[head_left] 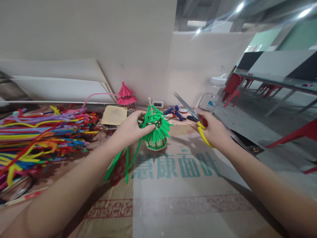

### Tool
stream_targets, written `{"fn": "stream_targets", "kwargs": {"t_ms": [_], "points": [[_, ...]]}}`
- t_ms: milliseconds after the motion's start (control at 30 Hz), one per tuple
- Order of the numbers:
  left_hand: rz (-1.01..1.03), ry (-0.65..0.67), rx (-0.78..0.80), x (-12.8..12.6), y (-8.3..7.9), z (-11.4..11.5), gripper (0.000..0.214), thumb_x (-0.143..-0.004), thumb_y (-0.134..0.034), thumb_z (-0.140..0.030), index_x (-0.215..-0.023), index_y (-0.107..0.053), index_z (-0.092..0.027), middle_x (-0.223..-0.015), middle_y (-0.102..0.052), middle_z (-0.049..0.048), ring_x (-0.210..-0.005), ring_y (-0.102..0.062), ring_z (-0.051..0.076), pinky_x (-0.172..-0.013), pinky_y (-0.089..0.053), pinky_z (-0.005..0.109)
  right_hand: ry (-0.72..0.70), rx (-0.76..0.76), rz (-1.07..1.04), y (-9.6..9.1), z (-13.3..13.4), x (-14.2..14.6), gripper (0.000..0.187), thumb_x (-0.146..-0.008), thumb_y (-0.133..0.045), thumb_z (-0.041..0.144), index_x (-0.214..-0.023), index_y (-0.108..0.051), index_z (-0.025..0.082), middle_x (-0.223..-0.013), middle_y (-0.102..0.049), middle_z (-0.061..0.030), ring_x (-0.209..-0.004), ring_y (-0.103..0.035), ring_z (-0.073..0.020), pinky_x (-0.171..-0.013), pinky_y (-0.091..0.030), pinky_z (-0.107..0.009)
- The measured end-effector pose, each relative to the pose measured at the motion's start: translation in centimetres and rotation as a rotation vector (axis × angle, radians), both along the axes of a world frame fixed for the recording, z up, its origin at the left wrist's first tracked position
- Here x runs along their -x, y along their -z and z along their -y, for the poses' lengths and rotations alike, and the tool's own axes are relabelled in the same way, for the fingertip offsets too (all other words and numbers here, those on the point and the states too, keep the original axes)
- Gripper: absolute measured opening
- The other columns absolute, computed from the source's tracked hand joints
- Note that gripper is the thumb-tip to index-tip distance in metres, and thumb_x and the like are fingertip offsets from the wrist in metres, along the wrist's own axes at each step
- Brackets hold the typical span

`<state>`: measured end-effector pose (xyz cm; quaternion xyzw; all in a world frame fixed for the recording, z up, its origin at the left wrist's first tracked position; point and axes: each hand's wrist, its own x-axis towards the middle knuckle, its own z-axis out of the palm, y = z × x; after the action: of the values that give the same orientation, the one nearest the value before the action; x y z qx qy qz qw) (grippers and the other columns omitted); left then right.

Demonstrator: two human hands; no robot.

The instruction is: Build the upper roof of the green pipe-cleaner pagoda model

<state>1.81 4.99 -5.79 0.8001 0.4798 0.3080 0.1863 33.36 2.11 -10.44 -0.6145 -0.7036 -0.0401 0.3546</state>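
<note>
A small model pavilion with a two-tiered roof of green pipe cleaners stands upright on the work surface. My left hand grips its roof from the left, the thumb lying across the front. Loose green pipe cleaners trail below that hand. In my right hand is a pair of scissors with red and yellow handles. The blades point up and to the left, apart from the pavilion. Whether they are spread is hard to tell.
A heap of coloured pipe cleaners lies at the left. Behind the pavilion are a pink model roof, a blue glue gun, a small display and a clear plastic jar. Printed cardboard covers the surface in front.
</note>
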Motion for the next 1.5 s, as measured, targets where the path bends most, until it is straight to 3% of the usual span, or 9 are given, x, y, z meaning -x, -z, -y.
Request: {"fn": "stream_targets", "kwargs": {"t_ms": [133,367,467,667,767,1033,1167,1300,1500], "points": [[-0.025,0.011,-0.037,-0.3,0.8,0.0,0.060,-0.083,-0.068,-0.054,-0.130,-0.062,-0.018,-0.133,-0.067,0.0117,-0.121,-0.062,0.032,-0.104,-0.049,0.045,-0.002,0.224,-0.014,3.4,-1.8,-0.7,0.054,-0.082,-0.069,0.034,-0.133,-0.061,0.017,-0.117,-0.073,-0.0145,-0.098,-0.070,-0.0298,-0.083,-0.055,-0.039],[-0.029,0.241,0.017,0.4,-0.2,0.0,0.059,-0.090,-0.060,-0.054,-0.139,-0.059,-0.021,-0.145,-0.062,0.0085,-0.133,-0.057,0.030,-0.115,-0.041,0.043,-0.033,0.288,0.074,6.8,-2.8,-1.7,0.050,-0.085,-0.066,0.033,-0.132,-0.062,0.015,-0.128,-0.069,-0.0196,-0.115,-0.066,-0.0348,-0.098,-0.051,-0.047],[-0.038,0.288,0.047,0.5,-0.9,0.3,0.053,-0.094,-0.051,-0.053,-0.137,-0.060,-0.023,-0.143,-0.063,0.0065,-0.133,-0.057,0.028,-0.114,-0.042,0.041,-0.048,0.268,0.102,7.0,-3.0,-1.6,0.041,-0.088,-0.062,0.031,-0.125,-0.066,0.015,-0.126,-0.069,-0.0209,-0.117,-0.064,-0.0367,-0.103,-0.047,-0.050],[-0.171,0.098,0.117,1.3,-2.1,1.1,0.066,-0.095,-0.039,-0.064,-0.139,-0.059,-0.019,-0.144,-0.062,0.0108,-0.132,-0.058,0.032,-0.110,-0.047,0.042,-0.064,0.177,0.011,6.7,-2.7,-0.9,0.038,-0.089,-0.057,0.032,-0.119,-0.065,0.010,-0.127,-0.064,-0.0266,-0.120,-0.059,-0.0414,-0.105,-0.043,-0.059],[-0.143,0.073,0.077,2.0,-2.2,0.7,0.063,-0.097,-0.038,-0.066,-0.135,-0.063,-0.023,-0.142,-0.064,0.0082,-0.131,-0.059,0.031,-0.111,-0.047,0.043,-0.105,0.127,-0.118,6.2,-2.1,0.1,0.034,-0.093,-0.052,0.035,-0.119,-0.062,0.015,-0.127,-0.064,-0.0208,-0.119,-0.061,-0.0340,-0.105,-0.046,-0.053],[-0.111,0.323,0.092,3.0,-1.0,-1.1,0.067,-0.087,-0.065,-0.048,-0.149,-0.049,-0.028,-0.152,-0.055,0.0068,-0.136,-0.055,0.027,-0.110,-0.047,0.037,-0.363,0.260,-0.342,5.3,1.3,5.4,0.023,-0.091,-0.059,0.034,-0.109,-0.062,0.020,-0.100,-0.075,-0.0088,-0.089,-0.072,-0.0217,-0.082,-0.059,-0.038],[-0.071,0.246,0.071,1.5,-0.1,-0.9,0.063,-0.087,-0.066,-0.041,-0.146,-0.052,-0.024,-0.146,-0.060,0.0094,-0.129,-0.061,0.028,-0.106,-0.050,0.039,-0.477,0.323,-0.351,5.4,1.1,7.2,0.025,-0.082,-0.071,0.035,-0.103,-0.069,0.021,-0.099,-0.077,-0.0091,-0.090,-0.073,-0.0272,-0.081,-0.060,-0.043],[-0.058,0.231,-0.038,0.2,0.5,-0.5,0.054,-0.089,-0.062,-0.038,-0.140,-0.058,-0.020,-0.137,-0.066,0.0106,-0.121,-0.064,0.028,-0.104,-0.050,0.040,-0.541,0.319,-0.380,5.7,-0.9,8.3,0.025,-0.082,-0.065,0.022,-0.105,-0.073,0.026,-0.101,-0.078,-0.0052,-0.095,-0.073,-0.0281,-0.084,-0.060,-0.044],[-0.031,0.053,-0.068,0.4,-1.7,-0.2,0.049,-0.092,-0.055,-0.049,-0.126,-0.069,-0.015,-0.121,-0.074,0.0126,-0.106,-0.069,0.028,-0.095,-0.054,0.042,-0.600,0.276,-0.428,6.2,-1.6,8.8,0.038,-0.085,-0.060,0.016,-0.119,-0.071,0.028,-0.118,-0.075,-0.0038,-0.114,-0.068,-0.0260,-0.097,-0.056,-0.043]]}}
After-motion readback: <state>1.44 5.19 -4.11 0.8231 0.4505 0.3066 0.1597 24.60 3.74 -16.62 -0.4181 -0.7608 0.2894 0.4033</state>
